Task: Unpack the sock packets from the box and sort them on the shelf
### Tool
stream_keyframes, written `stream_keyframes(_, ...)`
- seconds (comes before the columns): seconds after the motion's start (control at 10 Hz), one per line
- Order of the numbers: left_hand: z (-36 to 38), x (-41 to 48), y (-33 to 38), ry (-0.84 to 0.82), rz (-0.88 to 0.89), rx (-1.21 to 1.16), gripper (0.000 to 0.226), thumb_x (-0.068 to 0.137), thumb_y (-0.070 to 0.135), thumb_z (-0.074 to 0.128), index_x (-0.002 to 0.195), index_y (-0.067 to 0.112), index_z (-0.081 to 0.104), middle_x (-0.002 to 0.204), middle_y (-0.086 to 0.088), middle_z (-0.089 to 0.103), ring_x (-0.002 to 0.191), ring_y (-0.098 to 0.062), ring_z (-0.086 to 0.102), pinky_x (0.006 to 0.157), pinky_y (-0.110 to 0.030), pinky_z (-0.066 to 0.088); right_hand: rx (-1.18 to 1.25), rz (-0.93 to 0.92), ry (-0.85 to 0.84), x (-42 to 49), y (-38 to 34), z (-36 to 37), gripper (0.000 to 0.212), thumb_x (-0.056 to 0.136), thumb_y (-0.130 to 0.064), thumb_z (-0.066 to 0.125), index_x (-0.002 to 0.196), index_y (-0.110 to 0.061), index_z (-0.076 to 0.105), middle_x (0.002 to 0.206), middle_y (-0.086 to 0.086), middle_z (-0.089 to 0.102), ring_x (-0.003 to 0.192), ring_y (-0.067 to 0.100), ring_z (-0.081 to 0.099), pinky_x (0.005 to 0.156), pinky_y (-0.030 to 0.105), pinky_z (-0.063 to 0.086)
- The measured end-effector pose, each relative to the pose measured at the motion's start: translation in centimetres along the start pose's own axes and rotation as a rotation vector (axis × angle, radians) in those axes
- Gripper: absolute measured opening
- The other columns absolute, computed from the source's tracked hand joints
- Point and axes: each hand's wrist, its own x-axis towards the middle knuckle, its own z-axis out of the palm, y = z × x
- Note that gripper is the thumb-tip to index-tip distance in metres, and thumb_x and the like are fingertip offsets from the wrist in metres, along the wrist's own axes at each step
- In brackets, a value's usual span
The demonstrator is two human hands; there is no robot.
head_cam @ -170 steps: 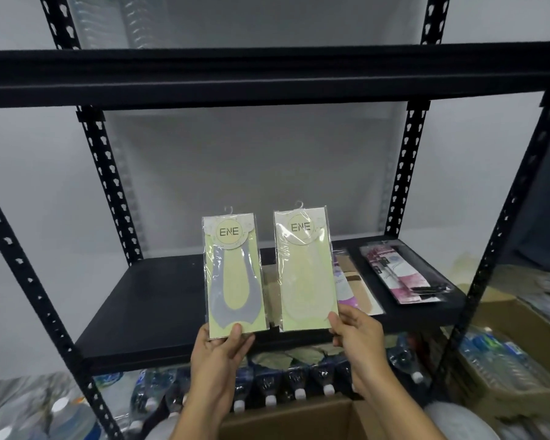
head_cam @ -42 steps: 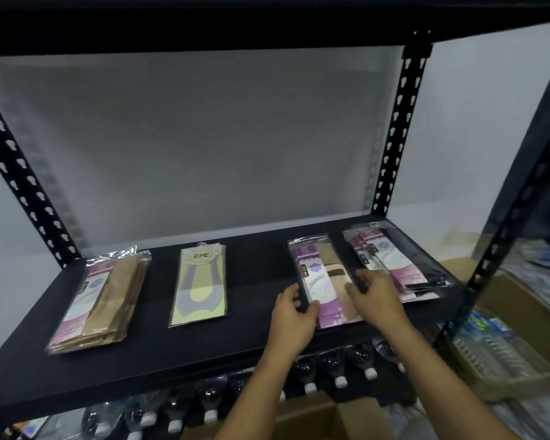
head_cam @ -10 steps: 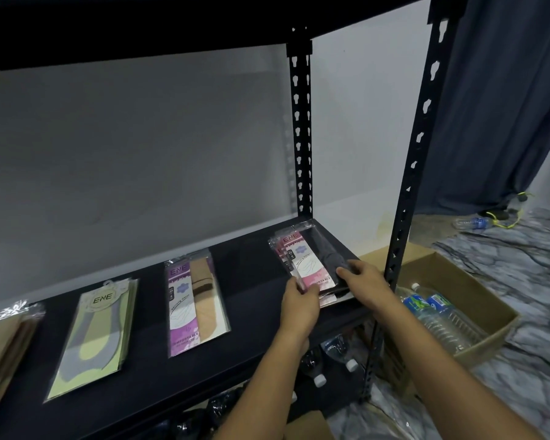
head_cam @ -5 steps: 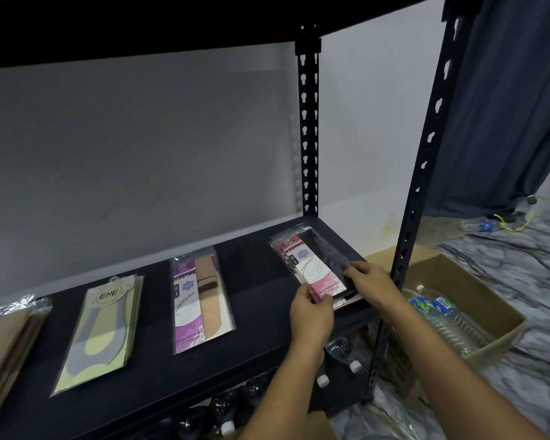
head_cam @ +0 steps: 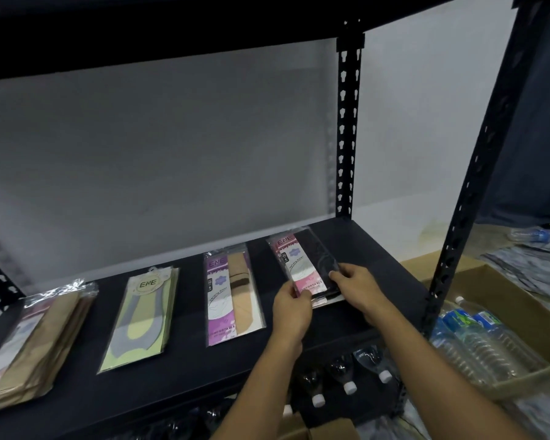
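Shelf: black shelf (head_cam: 178,385), grey wall (head_cam: 172,154) behind
Lower right: cardboard box (head_cam: 521,300) of water bottles (head_cam: 470,341)
Hands: left hand (head_cam: 291,315) and right hand (head_cam: 359,290) grasp pink-black packets (head_cam: 302,262)

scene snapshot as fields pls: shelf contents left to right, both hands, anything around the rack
shelf row, left to right: beige stack; yellow packet; purple packet; pink stack
left hand: pinches pink stack, near left edge
right hand: grips pink stack, right edge
under shelf: capped bottles
floor, right: box holding water bottles
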Motion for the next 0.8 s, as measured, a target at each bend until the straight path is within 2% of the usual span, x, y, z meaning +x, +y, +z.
stream_keyframes(0.2, -0.6, 0.6, -0.4, 0.026, -0.014, -0.018, 0.033, 0.095, 0.011, 0.053, 0.126, 0.017, 0.061, 0.113, 0.001, 0.070, 0.104, -0.016, 0.066, 0.098, -0.041, 0.052, -0.012, -0.004, -0.010, 0.1, -0.4, 0.8, 0.015, 0.089, -0.026, 0.056, 0.094, -0.025, 0.070, 0.087, -0.006, 0.074, 0.082, 0.013, 0.069, 0.076, 0.032, 0.056)
stream_keyframes(0.5, -0.8, 0.7, -0.6, 0.018, 0.011, -0.023, 0.034, 0.095, 0.015, 0.053, 0.129, 0.018, 0.059, 0.112, 0.006, 0.069, 0.102, -0.009, 0.064, 0.095, -0.033, 0.052, 0.040, 0.001, 0.000, -0.3, -0.5, 0.7, 0.015, 0.089, -0.029, 0.057, 0.094, -0.025, 0.071, 0.089, -0.006, 0.074, 0.085, 0.014, 0.069, 0.083, 0.036, 0.056)
stream_keyframes(0.6, -0.8, 0.5, -0.6, 0.024, 0.018, -0.033, 0.035, 0.096, 0.015, 0.053, 0.130, 0.017, 0.057, 0.112, 0.007, 0.067, 0.103, -0.009, 0.064, 0.095, -0.032, 0.052, 0.034, 0.012, 0.010, -0.6, -0.4, 0.7, 0.020, 0.090, -0.033, 0.057, 0.101, -0.022, 0.070, 0.096, -0.003, 0.073, 0.089, 0.014, 0.068, 0.085, 0.036, 0.055)
stream_keyframes(0.7, -1.1, -0.2, -0.3, 0.038, 0.050, -0.017, 0.036, 0.096, 0.018, 0.056, 0.132, 0.019, 0.054, 0.106, 0.018, 0.061, 0.102, 0.001, 0.059, 0.081, -0.013, 0.045, -0.079, 0.022, 0.067, -1.5, -1.4, 0.7, 0.048, 0.091, -0.042, 0.054, 0.129, -0.012, 0.057, 0.123, 0.003, 0.065, 0.111, 0.019, 0.060, 0.095, 0.030, 0.046)
stream_keyframes(0.8, -1.7, -1.6, -0.3, 0.040, 0.078, -0.029, 0.045, 0.095, 0.020, 0.059, 0.138, 0.019, 0.047, 0.117, 0.016, 0.053, 0.110, 0.002, 0.053, 0.087, -0.010, 0.038, -0.205, -0.085, 0.204, -3.4, -1.8, 0.9, 0.058, 0.093, -0.041, 0.053, 0.138, -0.007, 0.045, 0.136, 0.010, 0.055, 0.117, 0.020, 0.053, 0.093, 0.028, 0.040)
